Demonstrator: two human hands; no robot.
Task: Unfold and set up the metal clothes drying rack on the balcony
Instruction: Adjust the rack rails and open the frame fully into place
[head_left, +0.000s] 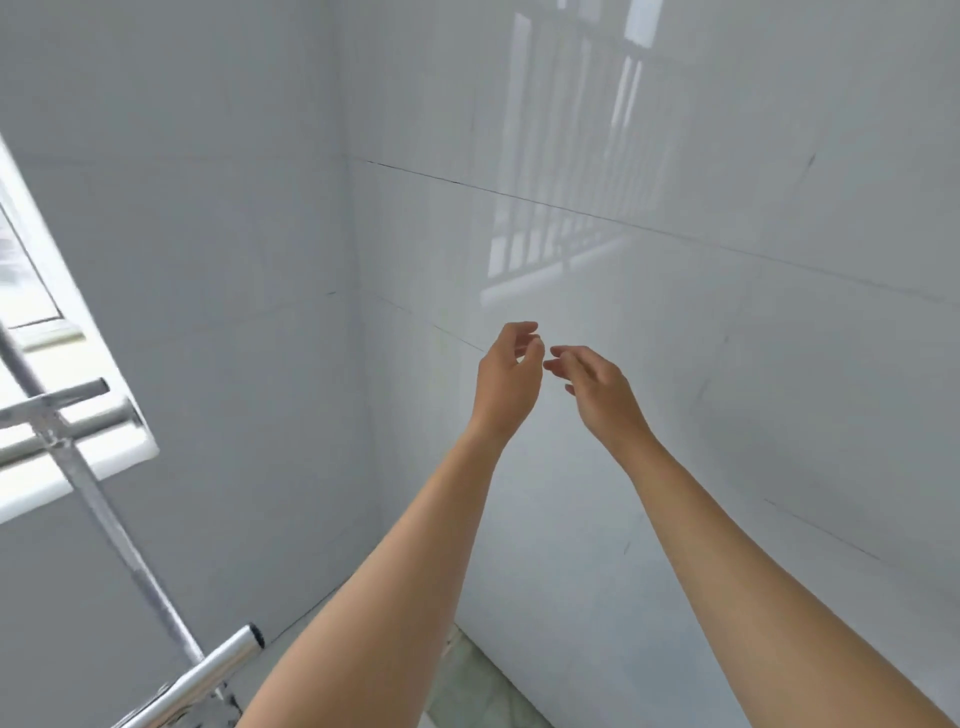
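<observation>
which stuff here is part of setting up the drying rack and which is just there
Part of the job:
- metal drying rack, standing at the left edge
- left hand and right hand, both empty, raised toward the wall

Just there:
- glossy tiled wall
- window behind the rack

Single head-worn wide-angle view, facing corner of glossy white tiled wall (675, 156) at close range, tilted; both bare forearms reach forward from bottom edge; shiny metal tube rack (98, 499) at left margin

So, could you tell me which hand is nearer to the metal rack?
Left. The left hand is raised right of the rack, apart from it; the right hand is farther right.
</observation>
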